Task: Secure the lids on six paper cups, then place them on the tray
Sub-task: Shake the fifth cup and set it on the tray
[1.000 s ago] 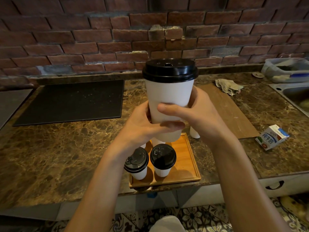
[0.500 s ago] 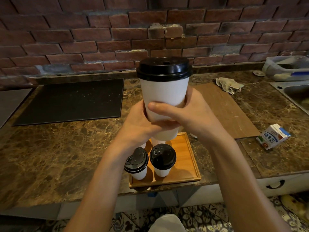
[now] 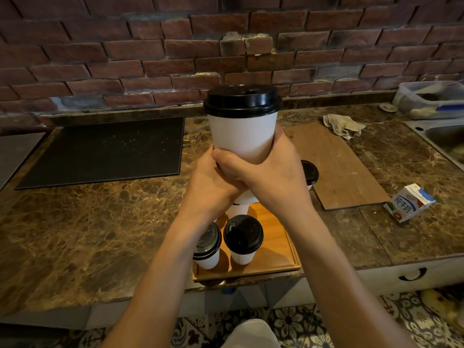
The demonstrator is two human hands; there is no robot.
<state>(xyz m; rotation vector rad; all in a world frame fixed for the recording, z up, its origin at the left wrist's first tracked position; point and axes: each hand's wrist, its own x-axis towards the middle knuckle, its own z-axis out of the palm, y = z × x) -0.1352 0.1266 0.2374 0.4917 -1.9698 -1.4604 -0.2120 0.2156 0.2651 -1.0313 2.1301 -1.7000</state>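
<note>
- A black mat (image 3: pixel 100 151) lies flat on the left part of the brown marble counter (image 3: pixel 75 234), close to the brick wall.
- The left arm comes up from the lower left. The left hand (image 3: pixel 208 182) wraps its fingers around the bottom part of a tall white paper cup (image 3: pixel 242 136).
- This cup is lifted in the air, upright, above the tray. A black lid (image 3: pixel 242 101) sits on its top.
- The right hand (image 3: pixel 273 179) grasps the same cup from the other side. Its thumb lies across the front, over the fingers of the left hand.
- Under the hands, a wooden tray (image 3: pixel 273 244) stands at the front edge of the counter.
- Two small cups with black lids stand in the tray's near left part, the left cup (image 3: pixel 207 243) just beside the right cup (image 3: pixel 243 234). A third cup (image 3: pixel 237 210) behind them is mostly hidden by the hands.
- One more lidded cup (image 3: pixel 310 173) shows behind the right hand, on the counter beside the tray.
- A flat wooden board (image 3: pixel 346 169) lies to the right, with a crumpled cloth (image 3: pixel 342 125) at its far end.
- A small milk carton (image 3: pixel 408 205) lies on its side near the board.
- A clear plastic box (image 3: pixel 431 99) stands by the wall; what is inside I cannot tell.
- A metal sink (image 3: pixel 444 139) is at the right edge.
</note>
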